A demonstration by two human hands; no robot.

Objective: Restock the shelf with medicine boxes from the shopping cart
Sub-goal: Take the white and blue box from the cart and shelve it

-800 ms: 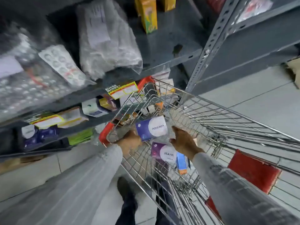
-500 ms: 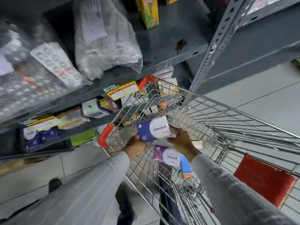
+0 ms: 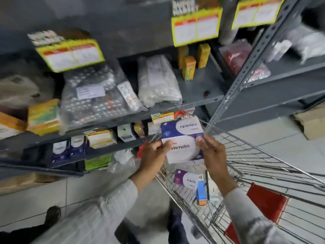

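Observation:
I hold a blue and white medicine box marked "Vitendo" above the near end of the wire shopping cart. My left hand grips its left edge and my right hand grips its right edge. Down in the cart lie a purple and white box and a slim blue and orange box. The grey metal shelf stands just behind, with similar blue boxes on its lower level at the left.
Clear bags of blister packs and a white bag fill the middle shelf, with orange cartons at the back. Yellow price labels hang from shelf edges. A cardboard box sits on the floor at right. My feet stand on grey tiles.
Both hands have lifted the blue box up out of the cart toward the shelf. My head has tilted up, bringing higher shelves and labels into view.

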